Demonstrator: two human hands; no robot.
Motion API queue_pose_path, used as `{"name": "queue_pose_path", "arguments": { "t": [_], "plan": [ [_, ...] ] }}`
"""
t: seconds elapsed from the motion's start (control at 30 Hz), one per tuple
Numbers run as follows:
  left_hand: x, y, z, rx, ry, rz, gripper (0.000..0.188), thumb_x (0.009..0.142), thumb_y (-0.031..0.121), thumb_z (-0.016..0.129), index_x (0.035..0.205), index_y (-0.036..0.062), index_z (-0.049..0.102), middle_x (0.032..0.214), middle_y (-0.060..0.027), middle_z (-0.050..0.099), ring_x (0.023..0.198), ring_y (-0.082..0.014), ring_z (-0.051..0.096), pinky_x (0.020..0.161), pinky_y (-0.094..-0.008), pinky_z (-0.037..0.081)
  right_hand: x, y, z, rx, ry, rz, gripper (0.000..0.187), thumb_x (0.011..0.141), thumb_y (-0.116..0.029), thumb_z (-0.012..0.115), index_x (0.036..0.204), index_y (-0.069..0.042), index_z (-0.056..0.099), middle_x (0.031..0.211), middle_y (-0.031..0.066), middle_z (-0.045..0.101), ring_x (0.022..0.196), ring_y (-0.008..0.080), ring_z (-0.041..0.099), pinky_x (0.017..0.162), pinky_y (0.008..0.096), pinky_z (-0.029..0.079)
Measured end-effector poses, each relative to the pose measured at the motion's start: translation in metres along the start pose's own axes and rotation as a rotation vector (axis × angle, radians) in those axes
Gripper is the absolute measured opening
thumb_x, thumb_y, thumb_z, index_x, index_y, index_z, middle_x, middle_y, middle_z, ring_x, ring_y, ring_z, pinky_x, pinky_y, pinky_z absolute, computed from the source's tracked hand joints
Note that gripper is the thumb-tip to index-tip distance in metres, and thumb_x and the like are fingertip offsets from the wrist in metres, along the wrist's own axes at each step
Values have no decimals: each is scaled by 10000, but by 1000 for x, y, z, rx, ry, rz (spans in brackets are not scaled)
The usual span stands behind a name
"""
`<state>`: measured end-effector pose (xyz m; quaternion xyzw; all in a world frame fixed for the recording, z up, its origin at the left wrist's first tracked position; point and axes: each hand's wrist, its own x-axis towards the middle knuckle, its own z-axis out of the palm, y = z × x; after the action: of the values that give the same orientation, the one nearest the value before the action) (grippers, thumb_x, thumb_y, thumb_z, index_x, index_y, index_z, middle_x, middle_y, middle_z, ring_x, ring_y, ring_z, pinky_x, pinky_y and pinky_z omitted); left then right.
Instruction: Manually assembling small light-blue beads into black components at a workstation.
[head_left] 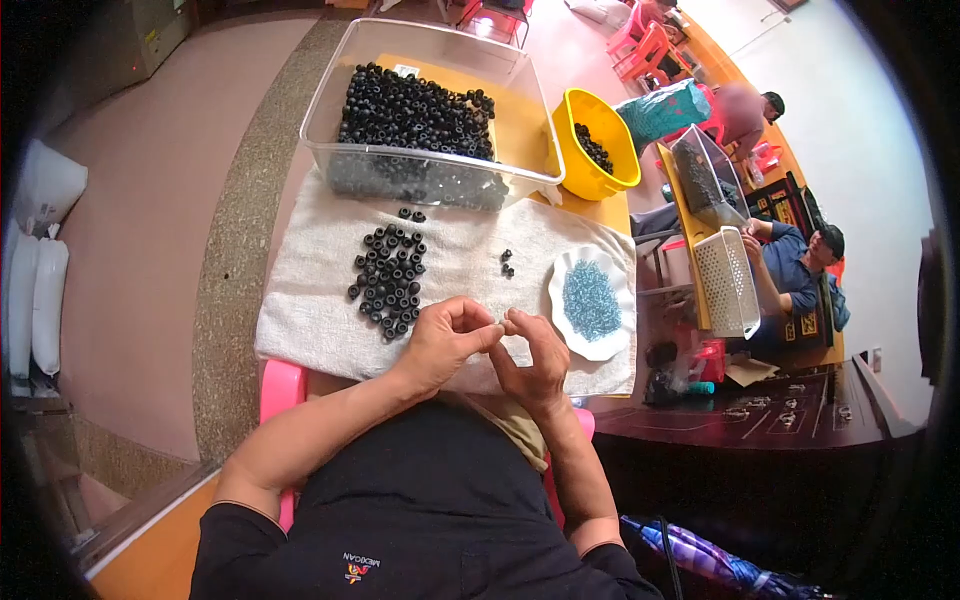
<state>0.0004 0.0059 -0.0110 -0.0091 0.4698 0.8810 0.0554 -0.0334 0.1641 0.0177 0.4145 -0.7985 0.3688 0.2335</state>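
Note:
My left hand (452, 343) and my right hand (534, 362) meet fingertip to fingertip over the near edge of a white towel (465, 240). Both are closed in a pinch; whatever lies between the fingers is too small to make out. Beyond my left hand is a loose pile of round black parts with holes (388, 272). A few smaller black pieces (507, 264) lie farther off, in the middle of the towel. Close by my right hand, a white wavy-rimmed plate (560, 318) holds a heap of small bluish, see-through pieces (592, 300).
Behind the towel stands a clear plastic bin (530, 110) with many black parts. A yellow basin (627, 150) beside it holds more of them. At right, another person (795, 268) handles a white perforated basket (728, 285). White sacks (47, 300) stand at far left.

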Motion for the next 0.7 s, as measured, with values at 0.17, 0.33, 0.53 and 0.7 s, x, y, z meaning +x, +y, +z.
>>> {"name": "queue_pose_path", "arguments": {
  "t": [0.17,0.33,0.53,0.7],
  "plan": [
    [-2,-6,1,-22,24,-16,93,884,41,687,935,5,618,882,-42,661,781,-97,624,714,-249,526,1,-4,0,69,-35,113,367,691,31,777,1028,-5,638,893,144,656,773,273,662,665,337,535],
    [-3,0,6,-37,41,-37,144,896,96,693,972,7,608,868,-40,654,767,-94,618,698,-243,524,3,5,-12,222,-149,323,279,757,-28,762,1009,6,648,894,140,675,797,240,672,704,325,538],
    [-5,0,5,-8,101,-71,173,895,130,701,988,18,608,856,-21,644,735,-91,598,680,-244,521,36,68,-50,212,-428,652,163,841,-65,735,959,29,672,772,10,652,703,58,586,623,216,484],
    [-5,-5,6,35,105,-39,135,894,106,692,956,16,612,852,-22,644,734,-98,600,679,-255,523,93,145,-85,170,-334,699,154,830,-35,724,952,42,669,777,52,658,659,100,621,573,223,505]
  ]
}}
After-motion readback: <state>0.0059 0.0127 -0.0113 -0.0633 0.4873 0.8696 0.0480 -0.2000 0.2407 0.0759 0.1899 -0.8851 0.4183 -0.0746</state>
